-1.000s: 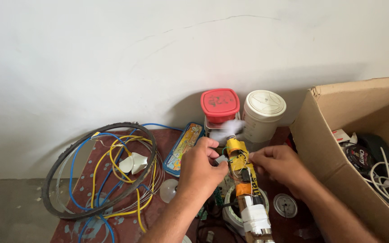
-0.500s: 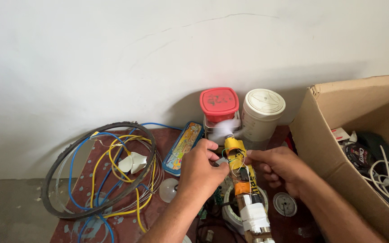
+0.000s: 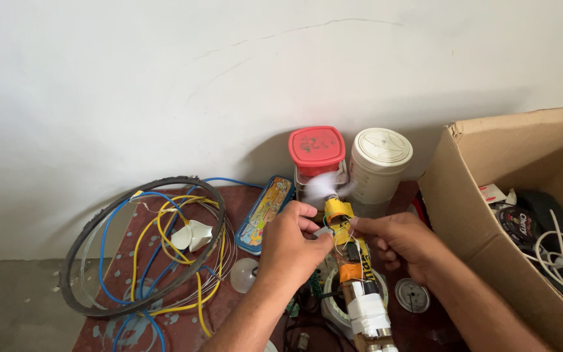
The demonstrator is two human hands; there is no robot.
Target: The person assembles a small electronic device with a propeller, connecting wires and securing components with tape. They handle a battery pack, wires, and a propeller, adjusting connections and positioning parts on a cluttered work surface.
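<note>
Both my hands hold a home-made stick device (image 3: 354, 274) wrapped in yellow, orange and white tape. A small white propeller (image 3: 324, 187) at its far tip is blurred from spinning. My left hand (image 3: 291, 244) pinches thin wires against the left side of the device near its yellow top. My right hand (image 3: 399, 242) grips the device from the right, fingertips on the same spot. The lower end of the device runs out of the bottom of the view.
A red-lidded clear jar (image 3: 317, 160) and a white lidded tub (image 3: 379, 163) stand against the wall. A cardboard box (image 3: 483, 221) of cables is at right. Coiled blue and yellow wires inside a black hoop (image 3: 144, 254), a colourful pencil tin (image 3: 265, 212) and a bulb (image 3: 244, 275) lie at left.
My hands have shifted slightly on the device, with the right fingertips closer to the yellow top. The propeller keeps spinning.
</note>
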